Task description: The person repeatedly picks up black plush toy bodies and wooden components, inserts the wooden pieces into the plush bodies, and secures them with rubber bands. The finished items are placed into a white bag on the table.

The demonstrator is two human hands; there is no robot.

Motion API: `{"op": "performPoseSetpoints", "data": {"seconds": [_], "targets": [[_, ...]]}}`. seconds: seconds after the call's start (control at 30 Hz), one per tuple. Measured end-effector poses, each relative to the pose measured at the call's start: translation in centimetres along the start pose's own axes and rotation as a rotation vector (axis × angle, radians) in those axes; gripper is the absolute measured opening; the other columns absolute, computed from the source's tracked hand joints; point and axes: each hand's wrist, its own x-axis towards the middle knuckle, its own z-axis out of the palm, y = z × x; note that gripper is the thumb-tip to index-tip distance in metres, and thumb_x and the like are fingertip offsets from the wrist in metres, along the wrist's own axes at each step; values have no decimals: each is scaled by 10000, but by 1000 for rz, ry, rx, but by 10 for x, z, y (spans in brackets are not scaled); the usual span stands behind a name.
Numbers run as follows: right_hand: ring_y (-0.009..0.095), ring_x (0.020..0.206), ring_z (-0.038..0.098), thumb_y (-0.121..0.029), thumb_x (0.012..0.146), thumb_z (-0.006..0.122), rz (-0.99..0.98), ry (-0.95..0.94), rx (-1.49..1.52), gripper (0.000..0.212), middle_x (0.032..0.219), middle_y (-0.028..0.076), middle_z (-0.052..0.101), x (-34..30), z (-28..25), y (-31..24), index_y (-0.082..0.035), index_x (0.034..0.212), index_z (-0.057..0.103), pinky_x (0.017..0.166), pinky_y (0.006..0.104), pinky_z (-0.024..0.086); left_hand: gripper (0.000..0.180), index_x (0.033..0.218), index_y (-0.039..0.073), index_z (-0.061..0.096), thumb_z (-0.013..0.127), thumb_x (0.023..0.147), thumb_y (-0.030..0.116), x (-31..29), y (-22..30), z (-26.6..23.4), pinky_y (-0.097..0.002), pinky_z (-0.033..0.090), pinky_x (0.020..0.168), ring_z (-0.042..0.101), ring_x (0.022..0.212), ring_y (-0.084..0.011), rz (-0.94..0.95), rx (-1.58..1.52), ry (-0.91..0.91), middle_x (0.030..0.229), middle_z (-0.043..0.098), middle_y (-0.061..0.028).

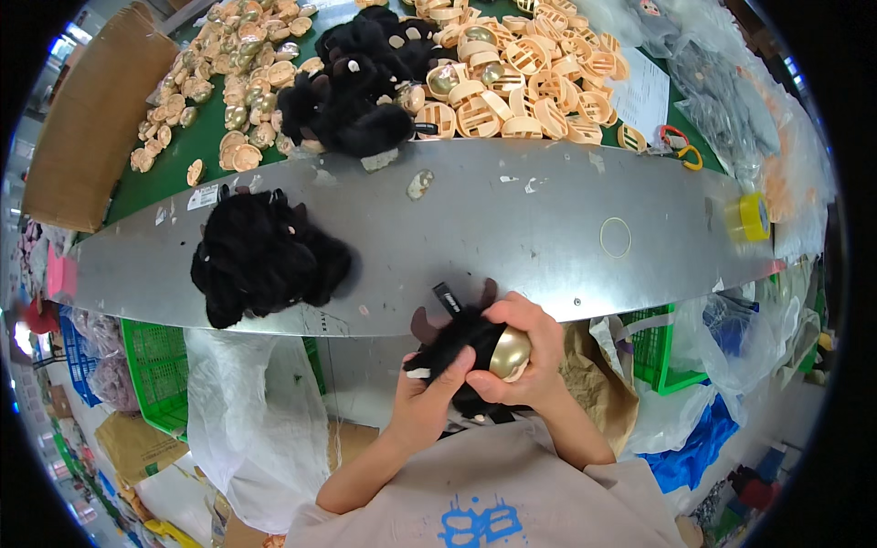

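Close to my body, my left hand (422,402) grips a black plush piece (459,342) with brown horn-like tabs and a small black label. The thumb of that hand presses on the fur. My right hand (541,352) is closed around a shiny gold dome-shaped shell (511,353), held against the plush's right side. Whether the shell sits inside the fabric or only touches it, I cannot tell. On the metal tabletop (475,219), to the left, lies a pile of similar black plush pieces (260,260).
At the back are more black plush pieces (356,91), peach slotted round parts (525,82) and a heap of gold-and-peach shells (247,55). Orange-handled scissors (690,157) and yellow tape (755,216) lie right. Green crates (157,374) stand below the table edge.
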Motion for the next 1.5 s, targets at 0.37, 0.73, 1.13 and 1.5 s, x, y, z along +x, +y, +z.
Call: {"op": "performPoseSetpoints", "data": {"seconds": [0.37,0.73,1.13,1.5], "targets": [[62,609,460,-211,773,779,128,75,218,402,792,21,560,0,2,-9,-3,1051,578,540,214,375,365,1193,29,622,743,875,161,12,2,-18,-303,486,910,616,1047,-156,-223,-314,-191,1129,650,-39],[70,581,436,-215,786,747,137,81,254,349,713,11,527,5,2,-5,-2,999,571,521,224,348,403,1277,37,552,694,904,93,3,-2,-20,-361,494,960,592,1122,-188,-293,-513,-247,1233,606,-78],[186,517,489,-399,980,428,16,109,129,461,693,95,539,5,7,-11,37,909,560,453,304,374,334,1129,4,618,761,835,70,-1,29,-12,-243,468,793,586,895,-96,-61,142,-92,1043,642,-18],[182,554,512,-344,918,635,3,-46,-17,396,702,76,584,15,-6,-19,33,1036,646,492,286,416,260,1127,-10,644,713,898,89,0,32,-8,-226,454,835,565,912,-69,27,79,-10,979,636,19]]}}
